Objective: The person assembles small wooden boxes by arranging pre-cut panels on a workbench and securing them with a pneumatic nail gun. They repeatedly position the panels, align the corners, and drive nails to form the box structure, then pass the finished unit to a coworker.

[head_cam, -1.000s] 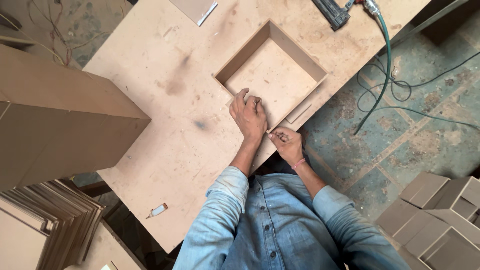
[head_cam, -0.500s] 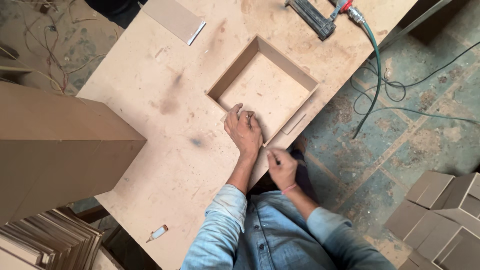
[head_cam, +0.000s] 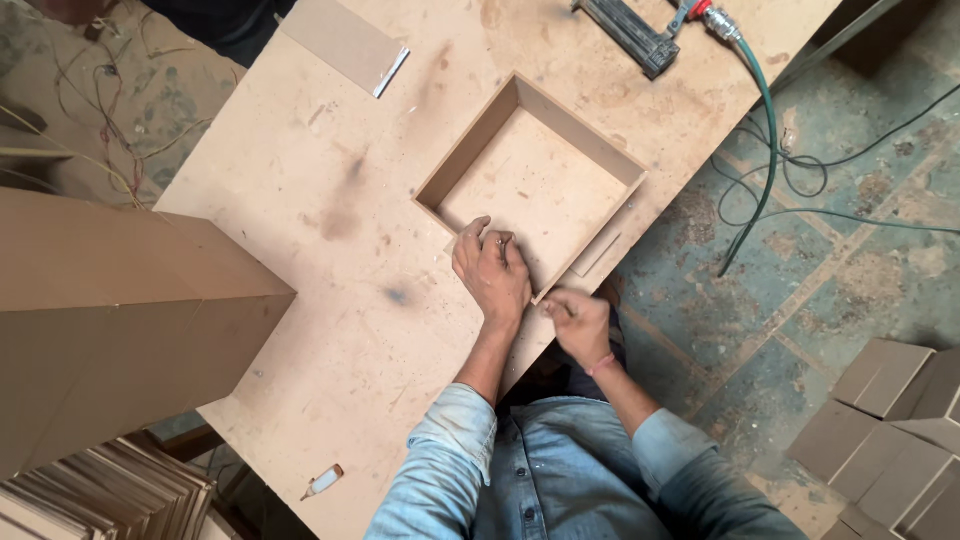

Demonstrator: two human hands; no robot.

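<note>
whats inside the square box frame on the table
Inside the box frame only its bare board floor and a few specks show. The left hand covers the near corner, so that spot cannot be seen.

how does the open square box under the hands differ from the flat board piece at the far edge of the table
The square box has raised walls around a sunken floor; the flat board piece is a thin rectangle lying flat. The box is larger. The left hand rests on the box's near wall; nothing touches the board piece. Both are tan fibreboard.

left hand point(head_cam: 492, 272) curled, right hand point(head_cam: 578, 322) fisted
</note>
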